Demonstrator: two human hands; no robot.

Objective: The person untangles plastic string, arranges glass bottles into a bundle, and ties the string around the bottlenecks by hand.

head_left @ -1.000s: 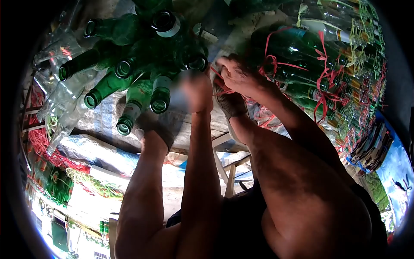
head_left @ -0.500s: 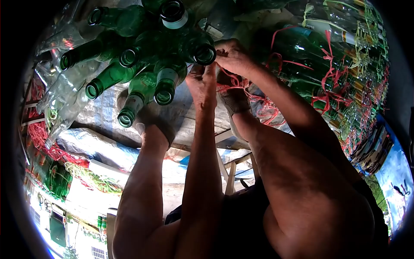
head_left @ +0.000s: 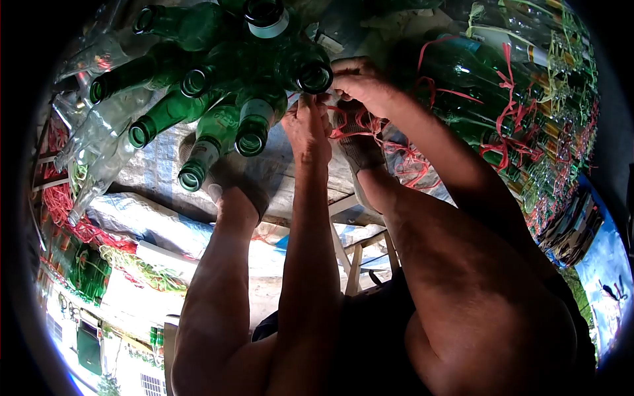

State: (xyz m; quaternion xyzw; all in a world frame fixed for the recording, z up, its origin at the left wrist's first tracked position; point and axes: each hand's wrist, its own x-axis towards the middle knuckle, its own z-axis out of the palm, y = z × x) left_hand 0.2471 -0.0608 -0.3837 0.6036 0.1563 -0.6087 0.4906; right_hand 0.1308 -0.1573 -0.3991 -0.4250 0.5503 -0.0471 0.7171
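A bunch of green glass bottles [head_left: 214, 129] stands close together at the top, with open necks pointing toward me. My left hand [head_left: 307, 132] is beneath the rightmost bottle neck, its fingers closed in a pinch on red plastic string [head_left: 360, 124]. Against the right side of that same bottle [head_left: 310, 74] is my right hand [head_left: 360, 84], fingers bent and closed by the string too. The loose string trails down to the right over my shoe. Bottle and knuckles partly hide the fingertips and where the string runs.
Clear glass bottles [head_left: 99, 132] lean at the left. Stacked bottles tied with red and yellow-green string [head_left: 508, 125] rise on the right. Below lies a blue-and-white sheet [head_left: 155, 221], beside a heap of red string [head_left: 59, 204]. My legs frame the work, with wooden stool legs [head_left: 353, 270] between them.
My left hand has turned slightly and its fingers have drawn in under the bottle neck. My right hand has shifted a little to the right. The bottle bunch has barely moved.
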